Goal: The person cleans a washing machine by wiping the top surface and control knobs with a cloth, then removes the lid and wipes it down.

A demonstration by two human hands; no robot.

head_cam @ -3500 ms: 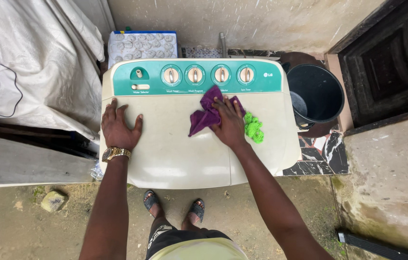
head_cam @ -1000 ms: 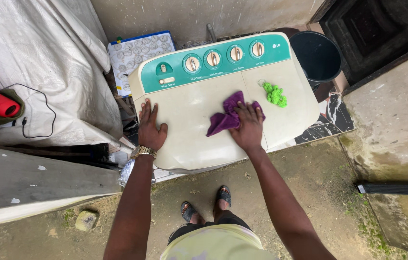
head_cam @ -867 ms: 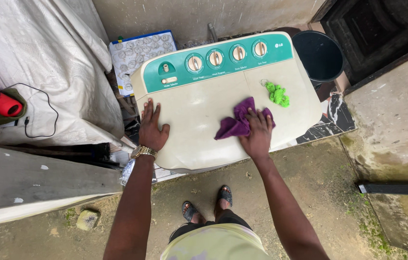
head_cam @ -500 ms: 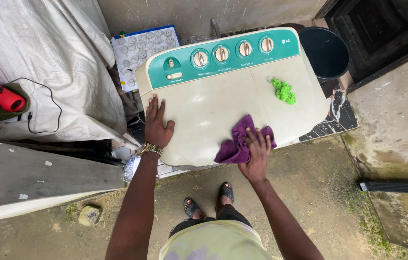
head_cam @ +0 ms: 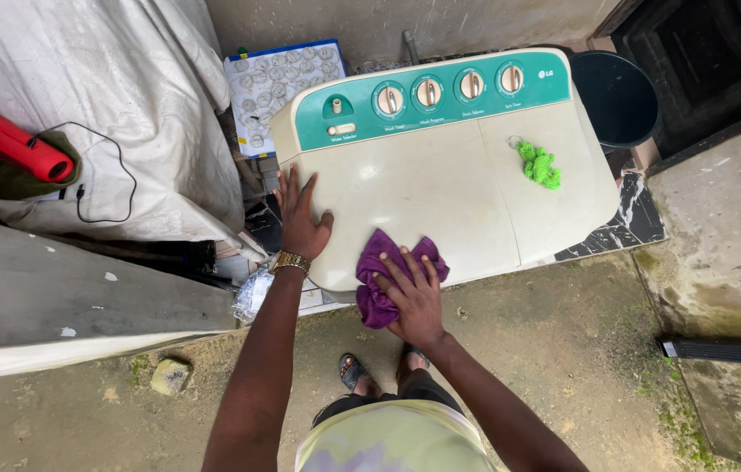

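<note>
On a patch of bare, damp ground beside a rough concrete wall, a cream plastic twin-tub washing machine [head_cam: 440, 197] with a teal control panel [head_cam: 432, 96] and four round dials stands under the person's head camera. The right hand [head_cam: 412, 297] presses flat, fingers spread, on a crumpled purple cloth [head_cam: 384, 280] at the machine's near edge, part of the soft fabric drooping over the front rim. The left hand [head_cam: 302, 223], a gold-coloured watch [head_cam: 290, 262] on its wrist, lies open with fingers splayed on the smooth lid near the left corner, holding nothing. A small, knobbly bright green knitted piece [head_cam: 540, 164] on a metal ring rests on the right-hand lid, well apart from the cloth. Behind the machine's right end sits a round dark bucket [head_cam: 617, 96]; behind its left end leans a blue-edged white patterned board [head_cam: 279, 83]. To the left, a creased white tarpaulin [head_cam: 100, 96] drapes over bulky shapes, with a red cylinder [head_cam: 17, 147] and thin black cable [head_cam: 104, 183] lying on it, and a grey plank [head_cam: 65, 297] runs along below. Sandalled feet [head_cam: 353, 371] show beneath the arms
</note>
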